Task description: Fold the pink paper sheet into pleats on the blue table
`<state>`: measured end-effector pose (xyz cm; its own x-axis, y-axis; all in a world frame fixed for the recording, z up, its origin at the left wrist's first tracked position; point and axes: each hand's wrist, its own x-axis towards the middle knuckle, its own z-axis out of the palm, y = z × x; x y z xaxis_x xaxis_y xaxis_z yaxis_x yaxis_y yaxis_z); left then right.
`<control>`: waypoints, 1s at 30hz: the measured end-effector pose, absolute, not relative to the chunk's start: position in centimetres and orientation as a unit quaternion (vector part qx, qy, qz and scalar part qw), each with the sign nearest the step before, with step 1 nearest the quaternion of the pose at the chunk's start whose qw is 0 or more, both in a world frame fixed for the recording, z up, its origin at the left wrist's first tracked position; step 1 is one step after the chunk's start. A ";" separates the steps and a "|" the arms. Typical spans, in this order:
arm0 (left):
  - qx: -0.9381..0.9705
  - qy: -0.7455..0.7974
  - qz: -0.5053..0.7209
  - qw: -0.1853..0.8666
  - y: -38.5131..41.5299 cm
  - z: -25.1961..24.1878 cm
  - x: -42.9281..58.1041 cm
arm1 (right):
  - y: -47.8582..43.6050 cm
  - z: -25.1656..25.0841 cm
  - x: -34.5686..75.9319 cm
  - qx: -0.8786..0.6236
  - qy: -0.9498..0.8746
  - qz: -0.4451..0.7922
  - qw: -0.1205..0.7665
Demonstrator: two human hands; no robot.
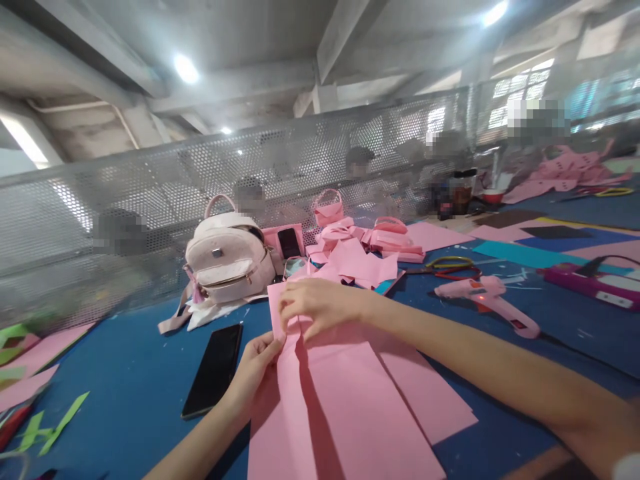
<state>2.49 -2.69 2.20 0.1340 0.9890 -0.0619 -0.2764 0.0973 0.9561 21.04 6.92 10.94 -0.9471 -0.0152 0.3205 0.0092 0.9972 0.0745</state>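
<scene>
A large sheet of pink paper point(360, 400) lies before me, with its left side folded up into a long raised strip. My left hand point(261, 357) pinches the left edge of that strip between thumb and fingers. Reaching across from the right, my right hand point(313, 308) is closed over the strip near its far end, its fingers curled on the paper. More pink paper point(430, 400) sticks out beneath on the right. Just left of my left hand rests a black phone point(213, 370) on the blue table point(135, 367).
A pale backpack point(227, 257) and several small pink paper bags point(390, 237) stand at the back. On the right are a pink glue gun point(493, 303), scissors point(450, 267) and a purple device point(593, 283). Green paper scraps point(63, 423) lie left. A perforated metal screen point(165, 193) runs behind.
</scene>
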 end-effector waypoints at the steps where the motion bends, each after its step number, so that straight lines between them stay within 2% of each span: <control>1: 0.436 0.403 0.517 0.617 -2.7 2.2 2.5 | 6.9 10.5 20.9 0.003 -0.985 -0.045 0.168; 12: 0.488 0.350 0.496 0.627 -2.7 2.7 2.7 | 7.7 8.4 21.1 -0.011 -0.973 -0.054 0.223; 30: 0.544 0.360 0.455 0.606 -2.7 2.2 2.6 | 8.8 8.5 21.5 -0.043 -0.976 -0.005 0.213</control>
<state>2.64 -2.71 2.20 0.3276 0.9430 0.0588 -0.1598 -0.0060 0.9871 21.47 8.79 8.46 -0.9057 0.0827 0.4157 0.0870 0.9962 -0.0087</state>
